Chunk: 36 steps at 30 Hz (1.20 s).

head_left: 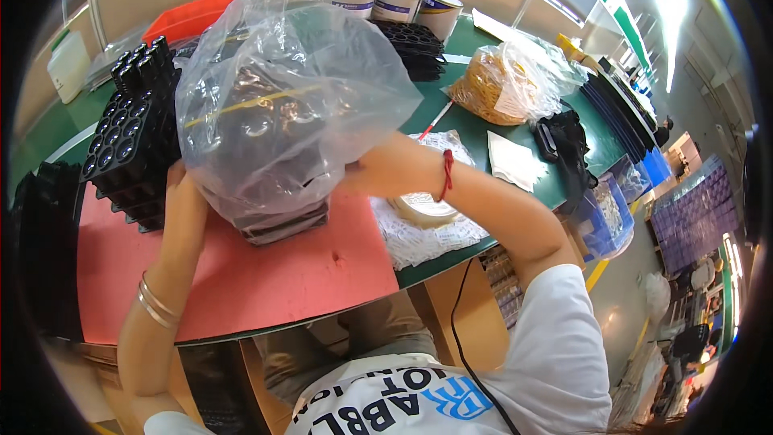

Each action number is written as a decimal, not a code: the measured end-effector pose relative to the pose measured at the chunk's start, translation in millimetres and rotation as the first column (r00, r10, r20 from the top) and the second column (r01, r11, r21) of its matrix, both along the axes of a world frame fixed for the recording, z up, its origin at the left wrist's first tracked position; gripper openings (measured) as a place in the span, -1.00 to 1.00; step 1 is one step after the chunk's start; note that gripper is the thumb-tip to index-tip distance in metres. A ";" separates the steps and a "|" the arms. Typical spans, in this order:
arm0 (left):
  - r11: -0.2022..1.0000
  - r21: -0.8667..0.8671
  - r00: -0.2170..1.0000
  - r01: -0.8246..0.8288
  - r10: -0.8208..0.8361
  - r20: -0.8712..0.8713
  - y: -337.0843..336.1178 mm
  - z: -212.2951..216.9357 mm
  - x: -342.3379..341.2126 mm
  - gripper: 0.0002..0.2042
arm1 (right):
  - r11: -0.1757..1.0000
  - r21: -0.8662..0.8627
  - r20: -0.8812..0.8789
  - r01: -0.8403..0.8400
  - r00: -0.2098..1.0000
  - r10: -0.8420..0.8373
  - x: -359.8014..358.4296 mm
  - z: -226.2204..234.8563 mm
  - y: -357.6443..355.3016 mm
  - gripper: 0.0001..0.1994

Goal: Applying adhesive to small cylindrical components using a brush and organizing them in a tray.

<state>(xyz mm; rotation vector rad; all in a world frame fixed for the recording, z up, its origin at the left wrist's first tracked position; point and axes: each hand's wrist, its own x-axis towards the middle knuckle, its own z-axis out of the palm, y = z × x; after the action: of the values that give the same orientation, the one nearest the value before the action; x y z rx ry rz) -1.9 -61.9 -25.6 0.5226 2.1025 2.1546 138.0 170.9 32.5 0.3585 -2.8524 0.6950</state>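
Observation:
A large clear plastic bag (354,72) is drawn over a stack of black moulded trays (282,229), which stands on a pink mat (290,290). Through the film shows a yellow band lying across the stack. My left hand (176,176) is closed at the bag's left side, in the gap beside another black tray stack (125,133). On the right side my right hand (364,171) grips the bag low down, with the film covering most of its fingers. The fingertips of both hands are hidden.
Black cylindrical pieces (138,64) stand on the left stack. Behind are an orange-red bin (189,14), several cans (396,2) and black trays (409,47). To the right lie a tape roll (423,209), a bag of yellow bands (491,84) and a black pouch (570,145).

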 end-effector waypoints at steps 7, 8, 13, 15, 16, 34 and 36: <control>0.997 -0.070 0.728 -0.013 -0.038 -0.684 36.8 -19.6 -74.5 -0.72 | 0.917 -0.397 0.008 0.045 0.999 -0.046 -58.7 5.8 34.2 -0.75; 0.998 -0.060 0.727 -0.011 -0.033 -0.686 45.2 -14.8 -73.3 -0.72 | 0.842 -0.526 0.120 0.119 0.991 -0.066 -67.4 5.7 43.3 -0.75; 0.915 0.379 0.989 0.138 -0.148 -0.001 55.3 -13.6 -106.4 -0.59 | 0.955 -0.279 -0.345 -0.105 0.939 0.003 -87.1 -12.4 40.7 -0.80; 0.988 -0.152 0.919 -0.038 -0.025 -0.394 65.7 -23.2 -137.1 -0.62 | 0.991 0.127 -0.488 0.050 0.873 0.018 -168.7 -48.8 56.7 -0.84; 0.997 -0.072 0.947 0.026 -0.048 -0.317 73.3 -27.2 -143.4 -0.63 | 0.937 0.316 -0.549 0.149 0.834 0.052 -186.7 -65.8 80.2 -0.86; 0.931 0.358 0.987 0.067 -0.115 0.116 88.3 -79.1 -170.4 -0.71 | 0.987 0.154 -0.809 0.040 0.579 0.103 -203.6 -104.9 105.0 -0.66; 0.945 0.313 0.987 0.089 -0.125 0.097 80.4 -79.6 -169.7 -0.68 | 0.987 0.154 -0.782 0.045 0.616 0.094 -198.0 -108.5 102.6 -0.66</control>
<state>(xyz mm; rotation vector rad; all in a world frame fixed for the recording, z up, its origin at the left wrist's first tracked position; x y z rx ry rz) -171.6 18.6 -105.3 0.5096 1.6472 2.3982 -60.0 273.5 -76.1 0.5612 -2.0323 0.1987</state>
